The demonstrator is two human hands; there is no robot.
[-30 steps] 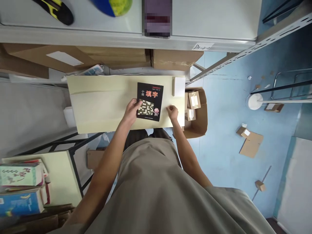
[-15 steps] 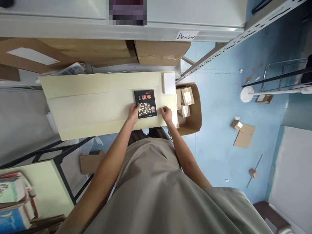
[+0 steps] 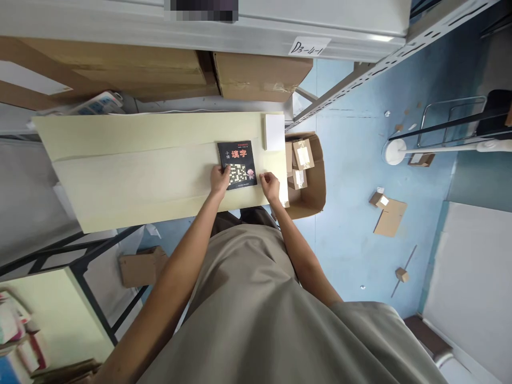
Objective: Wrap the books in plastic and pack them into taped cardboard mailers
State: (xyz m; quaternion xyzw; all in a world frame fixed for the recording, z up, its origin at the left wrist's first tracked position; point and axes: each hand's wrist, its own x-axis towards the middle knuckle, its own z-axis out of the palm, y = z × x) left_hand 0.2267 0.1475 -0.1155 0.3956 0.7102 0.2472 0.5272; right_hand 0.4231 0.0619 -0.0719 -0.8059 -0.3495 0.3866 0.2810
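A black book with red characters and a crossword grid on its cover is on the pale yellow table. My left hand grips its left edge, the thumb lying over the cover. Just right of the book, my right hand is closed with the fingers pinched together; whatever they hold, if anything, is too small to make out. A white pad or small box lies near the table's right end, beyond my right hand.
An open carton holding small brown boxes stands against the table's right end. Large cartons and a metal shelf run along the far side. Books lie on another surface at lower left.
The view has shifted slightly, so the shelf sits higher and the floor items further left. My left hand still grips the book, and my right hand remains closed beside it.
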